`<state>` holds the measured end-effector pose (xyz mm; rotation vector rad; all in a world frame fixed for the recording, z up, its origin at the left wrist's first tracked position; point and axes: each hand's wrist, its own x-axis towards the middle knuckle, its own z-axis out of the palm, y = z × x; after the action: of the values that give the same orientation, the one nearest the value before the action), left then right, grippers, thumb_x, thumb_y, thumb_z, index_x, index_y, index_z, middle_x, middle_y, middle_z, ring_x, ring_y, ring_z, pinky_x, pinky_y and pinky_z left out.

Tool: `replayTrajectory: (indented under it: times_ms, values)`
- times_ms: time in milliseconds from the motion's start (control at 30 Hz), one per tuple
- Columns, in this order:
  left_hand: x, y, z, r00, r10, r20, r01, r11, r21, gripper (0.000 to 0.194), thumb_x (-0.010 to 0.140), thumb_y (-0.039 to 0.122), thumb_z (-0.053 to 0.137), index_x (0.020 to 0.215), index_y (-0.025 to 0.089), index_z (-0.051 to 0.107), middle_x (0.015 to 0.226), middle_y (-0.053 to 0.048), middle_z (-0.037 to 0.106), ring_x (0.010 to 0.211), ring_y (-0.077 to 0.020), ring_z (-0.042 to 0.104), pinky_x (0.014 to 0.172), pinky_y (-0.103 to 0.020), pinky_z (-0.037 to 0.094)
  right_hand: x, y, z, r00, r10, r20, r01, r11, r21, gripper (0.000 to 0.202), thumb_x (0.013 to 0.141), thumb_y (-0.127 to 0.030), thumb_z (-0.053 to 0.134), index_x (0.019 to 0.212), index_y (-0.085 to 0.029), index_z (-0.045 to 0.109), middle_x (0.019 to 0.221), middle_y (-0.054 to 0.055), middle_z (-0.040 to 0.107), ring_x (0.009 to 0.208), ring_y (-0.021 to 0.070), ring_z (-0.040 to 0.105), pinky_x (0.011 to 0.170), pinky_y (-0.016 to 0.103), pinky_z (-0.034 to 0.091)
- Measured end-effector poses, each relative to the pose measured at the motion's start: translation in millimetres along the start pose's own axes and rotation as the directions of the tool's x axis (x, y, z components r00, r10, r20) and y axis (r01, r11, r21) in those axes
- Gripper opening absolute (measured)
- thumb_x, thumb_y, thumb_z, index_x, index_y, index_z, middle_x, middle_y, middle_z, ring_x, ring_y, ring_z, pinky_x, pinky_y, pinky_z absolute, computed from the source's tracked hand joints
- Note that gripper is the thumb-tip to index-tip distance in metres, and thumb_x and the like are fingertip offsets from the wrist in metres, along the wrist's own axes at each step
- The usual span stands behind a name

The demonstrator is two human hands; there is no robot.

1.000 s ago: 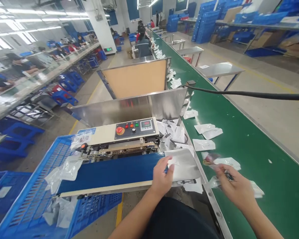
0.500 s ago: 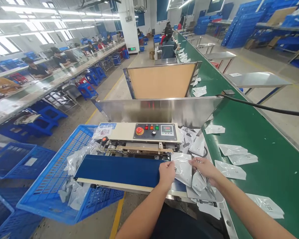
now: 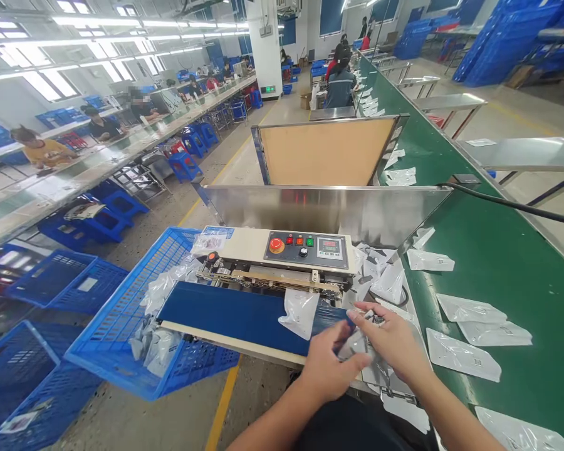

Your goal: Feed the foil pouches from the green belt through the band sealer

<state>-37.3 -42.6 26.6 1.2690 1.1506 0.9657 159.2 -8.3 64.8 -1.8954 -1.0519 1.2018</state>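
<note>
A white plastic pouch (image 3: 301, 313) hangs from the band sealer (image 3: 282, 275), its top edge at the sealing rail and its body on the blue conveyor belt (image 3: 235, 316). My left hand (image 3: 331, 366), slightly blurred, is beside a small stack of white pouches (image 3: 357, 344) at the sealer's right end, thumb and fingers apart. My right hand (image 3: 395, 341) is over the same stack, thumb and forefinger close together at a pouch's upper edge. The hands partly hide the stack.
A blue crate (image 3: 117, 357) holding pouches stands left of the sealer. More pouches (image 3: 463, 354) lie on the green conveyor (image 3: 512, 263) at right. Behind the sealer rises a metal panel (image 3: 319, 210). A black cable (image 3: 512, 202) crosses the green conveyor. Other people sit farther off.
The pouch held between both hands has been let go and has moved left along the sealer. Both hands are now at the stack to the right. The view has shifted left.
</note>
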Motion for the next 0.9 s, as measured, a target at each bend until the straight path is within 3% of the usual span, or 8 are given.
replayTrajectory:
  times_ms: [67,167,333,433,500,600,733,900]
  values:
    - [11.2,3.4,11.2,0.996,-0.001,0.089,0.006,0.998,-0.062,0.052,0.096,0.051,0.080,0.134,0.017,0.083,0.127,-0.016,0.084,0.117,-0.0344,0.080,0.108,-0.043,0.063,-2.3,-1.0,-5.6,0.998,-0.027,-0.053,0.034,0.990,0.133,0.086,0.067,-0.072,0.090,0.133,-0.017,0.079,0.079,0.005,0.078,0.060,0.0194,0.060,0.055,0.030,0.046]
    - [28.3,2.9,16.7,1.000,-0.006,-0.002,0.006,0.994,-0.110,0.048,0.104,0.051,0.067,0.130,0.014,0.084,0.127,-0.016,0.085,0.117,-0.0330,0.080,0.108,-0.042,0.062,-3.1,2.8,-22.1,0.993,-0.009,-0.119,0.034,0.978,0.206,0.091,0.063,-0.071,0.093,0.135,-0.017,0.079,0.113,0.013,0.083,0.074,0.0228,0.069,0.066,0.033,0.056]
    - [33.2,2.0,22.0,0.996,0.083,0.010,-0.083,0.997,-0.005,0.040,0.105,0.048,0.064,0.117,0.019,0.088,0.115,-0.015,0.087,0.103,-0.0316,0.082,0.098,-0.041,0.064,-17.1,15.4,-33.5,0.998,-0.035,0.044,0.034,0.999,0.039,0.063,0.074,-0.081,0.081,0.091,-0.020,0.080,0.065,0.001,0.066,0.053,0.0144,0.045,0.052,0.029,0.037]
    - [37.7,-0.3,31.4,0.991,0.136,0.003,-0.135,0.981,0.135,0.040,0.105,0.046,0.061,0.087,0.022,0.086,0.085,-0.011,0.083,0.082,-0.0272,0.076,0.086,-0.037,0.061,-19.0,25.7,-34.1,0.999,-0.034,0.018,0.033,0.998,0.052,0.060,0.078,-0.082,0.077,0.083,-0.022,0.075,0.058,-0.003,0.056,0.052,0.0131,0.039,0.053,0.028,0.031]
    - [44.6,-6.4,38.8,0.994,0.031,-0.104,-0.015,0.988,0.154,0.053,0.104,0.051,0.059,0.062,0.021,0.072,0.061,-0.006,0.067,0.063,-0.0217,0.063,0.068,-0.031,0.052,-12.3,35.3,-38.0,0.998,0.035,-0.044,-0.032,0.998,0.061,0.060,0.073,-0.081,0.081,0.078,-0.022,0.070,0.054,-0.004,0.052,0.052,0.0132,0.039,0.054,0.028,0.031]
    - [54.7,-20.7,46.5,0.964,-0.140,-0.224,0.159,0.985,0.068,0.061,0.097,0.061,0.062,0.051,0.022,0.056,0.051,0.000,0.049,0.053,-0.0167,0.048,0.055,-0.028,0.035,5.4,48.1,-42.9,0.986,0.155,-0.061,-0.148,0.983,0.108,0.057,0.064,-0.074,0.089,0.074,-0.022,0.068,0.051,-0.004,0.051,0.052,0.0147,0.043,0.055,0.029,0.035]
    - [60.0,-37.7,39.4,0.928,-0.229,-0.294,0.230,0.973,-0.032,0.059,0.090,0.064,0.066,0.051,0.022,0.053,0.051,0.001,0.047,0.054,-0.0153,0.043,0.055,-0.028,0.030,30.6,43.8,-27.4,0.982,0.188,-0.014,-0.186,0.977,0.104,0.049,0.065,-0.064,0.092,0.075,-0.022,0.069,0.054,-0.003,0.054,0.054,0.0156,0.048,0.055,0.029,0.037]
    - [65.0,-46.4,6.7,0.845,-0.331,-0.421,0.289,0.944,-0.162,0.058,0.080,0.070,0.077,0.057,0.018,0.067,0.054,0.000,0.053,0.057,-0.0152,0.044,0.055,-0.027,0.031,53.6,11.8,15.7,0.982,0.177,0.065,-0.181,0.982,0.053,0.041,0.068,-0.055,0.091,0.069,-0.023,0.066,0.060,-0.001,0.060,0.057,0.0151,0.050,0.055,0.028,0.040]
